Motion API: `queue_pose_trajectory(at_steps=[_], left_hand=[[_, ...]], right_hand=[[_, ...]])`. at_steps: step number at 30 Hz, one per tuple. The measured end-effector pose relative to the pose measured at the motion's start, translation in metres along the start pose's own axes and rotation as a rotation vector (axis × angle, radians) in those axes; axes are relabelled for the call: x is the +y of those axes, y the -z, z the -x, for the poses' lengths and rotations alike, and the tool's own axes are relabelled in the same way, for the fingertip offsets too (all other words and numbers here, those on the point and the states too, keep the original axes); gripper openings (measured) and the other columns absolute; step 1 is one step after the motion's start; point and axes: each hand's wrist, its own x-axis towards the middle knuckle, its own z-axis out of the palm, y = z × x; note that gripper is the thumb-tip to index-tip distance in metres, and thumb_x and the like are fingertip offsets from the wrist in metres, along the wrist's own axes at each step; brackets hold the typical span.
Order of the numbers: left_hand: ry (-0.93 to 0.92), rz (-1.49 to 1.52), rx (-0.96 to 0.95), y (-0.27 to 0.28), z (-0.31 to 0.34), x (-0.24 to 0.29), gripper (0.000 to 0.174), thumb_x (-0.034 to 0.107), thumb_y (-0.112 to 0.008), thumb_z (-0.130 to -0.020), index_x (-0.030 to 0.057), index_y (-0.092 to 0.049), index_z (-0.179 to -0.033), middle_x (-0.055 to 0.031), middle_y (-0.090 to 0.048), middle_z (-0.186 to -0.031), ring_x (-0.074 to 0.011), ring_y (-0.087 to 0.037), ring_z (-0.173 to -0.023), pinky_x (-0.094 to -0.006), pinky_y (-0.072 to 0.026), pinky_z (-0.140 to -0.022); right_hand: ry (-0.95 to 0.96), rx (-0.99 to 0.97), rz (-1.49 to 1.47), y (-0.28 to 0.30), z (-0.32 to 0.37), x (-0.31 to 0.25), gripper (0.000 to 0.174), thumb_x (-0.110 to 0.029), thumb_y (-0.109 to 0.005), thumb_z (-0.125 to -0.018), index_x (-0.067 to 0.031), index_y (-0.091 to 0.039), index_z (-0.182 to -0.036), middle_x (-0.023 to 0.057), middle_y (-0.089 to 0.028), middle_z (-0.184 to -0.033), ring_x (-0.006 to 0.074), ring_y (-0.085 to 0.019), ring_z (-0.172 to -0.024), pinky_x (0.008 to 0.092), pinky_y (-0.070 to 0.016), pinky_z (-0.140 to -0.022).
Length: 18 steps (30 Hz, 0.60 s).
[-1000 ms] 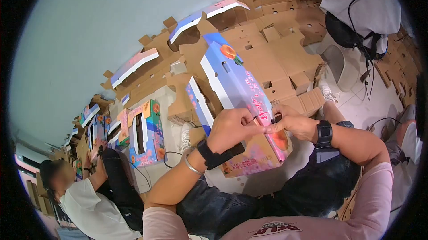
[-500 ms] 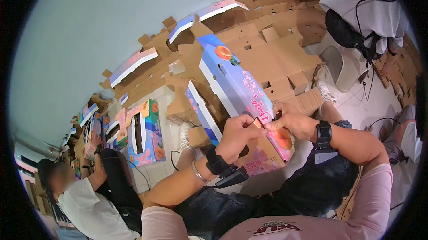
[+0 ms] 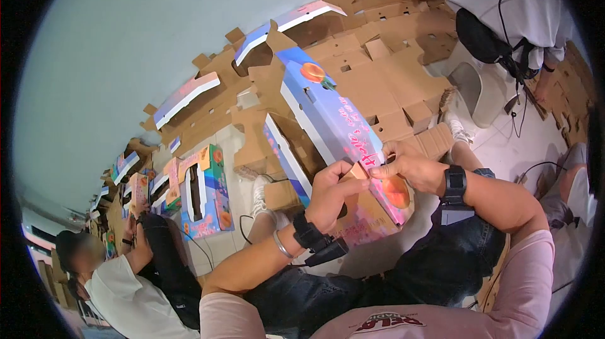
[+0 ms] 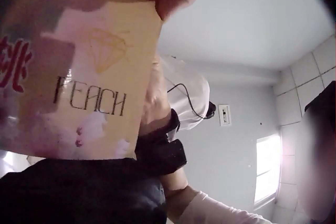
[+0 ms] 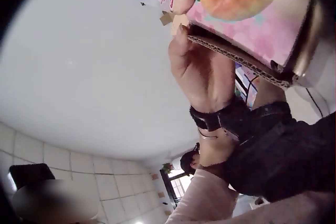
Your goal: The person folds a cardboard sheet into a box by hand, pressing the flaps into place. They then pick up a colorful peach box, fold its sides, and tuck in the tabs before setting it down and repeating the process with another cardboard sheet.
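- Runs lengthwise ahead of the lap, near end close to the jeans (image 3: 409, 263) and far end above flattened cardboard (image 3: 391, 80): a long blue-and-pink printed carton (image 3: 334, 118), part-folded.
- Pinches the edge of an end flap lettered PEACH (image 4: 105, 77) between thumb and fingers, in the left grip (image 3: 331, 194) — nearly closed, with only the board's thickness between.
- Holds the fold beside a peach-printed panel (image 3: 396, 193) in the right grip (image 3: 416, 172), thumb on the outer face, with other fingertips partly hidden.
- Looks light for its length and stiff across each panel, judging by the corrugated edge (image 5: 236, 61); likely bends easily at creases and tears or crushes at thin tabs.
- Appears smooth, perhaps slightly slippery, on the printed face; best taken by doubled edges and corners, close to the crease, rather than by the middle of a panel.
- Differs from one second earlier in the spacing of the thumbs: then meeting at the fold, now slightly apart — with a wedge of bare tan board exposed between.
- Remains in both grips, with barely any change in the carton's slant.
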Motion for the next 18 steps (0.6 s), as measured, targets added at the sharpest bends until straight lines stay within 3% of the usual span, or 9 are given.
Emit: queue_pose_trajectory(at_steps=[4,6,10,13,15,16,18], left_hand=[[-0.035,0.021,-0.001,0.007,-0.011,0.002,0.01,0.002,-0.066,-0.084,0.003,-0.06,-0.091,-0.004,-0.066,-0.091,-0.01,-0.061,-0.084,-0.0264,-0.0472,-0.08],[-0.074,0.018,0.034,0.012,-0.018,0.006,0.009,0.002,-0.066,-0.084,0.0029,-0.06,-0.092,-0.0041,-0.066,-0.092,-0.0098,-0.061,-0.084,-0.0263,-0.0475,-0.08],[-0.119,0.05,0.022,0.017,-0.023,0.007,0.009,0.003,-0.066,-0.085,0.0032,-0.059,-0.091,-0.0036,-0.065,-0.091,-0.0094,-0.061,-0.082,-0.025,-0.0472,-0.077],[-0.075,-0.016,-0.017,0.018,-0.025,0.009,0.008,0.006,-0.067,-0.086,0.0034,-0.06,-0.09,-0.002,-0.064,-0.088,-0.0073,-0.059,-0.081,-0.0224,-0.0454,-0.075],[-0.03,-0.418,-0.039,0.019,-0.028,0.02,0.018,0.017,-0.071,-0.085,0.0035,-0.063,-0.077,0.0007,-0.063,-0.074,-0.0044,-0.055,-0.069,-0.021,-0.0433,-0.063],[-0.03,-0.417,-0.041,0.019,-0.028,0.027,0.018,0.017,-0.071,-0.085,0.0035,-0.063,-0.077,0.0007,-0.063,-0.074,-0.0044,-0.055,-0.069,-0.021,-0.0433,-0.063],[0.068,-0.899,-0.111,0.014,-0.027,0.043,0.038,0.035,-0.076,-0.078,-0.0004,-0.065,-0.073,-0.0028,-0.06,-0.06,-0.0068,-0.055,-0.059,-0.0278,-0.0426,-0.054]], right_hand=[[-0.025,0.128,0.28,-0.009,0.009,-0.01,0.059,-0.024,-0.083,-0.073,0.0059,-0.055,-0.116,0.0058,-0.065,-0.091,0.0139,-0.062,-0.079,0.0256,-0.0495,-0.076],[-0.001,-0.107,0.24,-0.013,0.012,-0.011,0.072,-0.025,-0.085,-0.069,0.0042,-0.045,-0.122,0.0035,-0.061,-0.089,0.0122,-0.059,-0.077,0.0248,-0.049,-0.07],[0.149,-0.015,0.222,-0.024,0.01,0.001,0.073,-0.02,-0.086,-0.066,0.0016,-0.042,-0.121,0.0021,-0.058,-0.087,0.0102,-0.056,-0.074,0.0249,-0.047,-0.061],[-0.022,-0.034,0.259,-0.024,0.012,-0.004,0.067,-0.013,-0.084,-0.063,0.0009,-0.044,-0.116,0.0036,-0.059,-0.087,0.0116,-0.057,-0.073,0.0259,-0.0458,-0.056],[-0.136,-0.059,0.192,-0.024,0.012,-0.007,0.065,-0.006,-0.082,-0.06,0.0026,-0.046,-0.113,0.0054,-0.059,-0.086,0.0148,-0.059,-0.073,0.0274,-0.0465,-0.056],[-0.136,-0.057,0.193,-0.025,0.012,-0.006,0.065,-0.006,-0.082,-0.06,0.0026,-0.046,-0.113,0.0054,-0.059,-0.086,0.0148,-0.059,-0.073,0.0274,-0.0465,-0.056],[-0.074,0.075,0.377,-0.026,0.014,-0.001,0.068,-0.007,-0.084,-0.053,0.0059,-0.047,-0.11,0.008,-0.059,-0.085,0.0181,-0.06,-0.072,0.029,-0.0475,-0.055]])
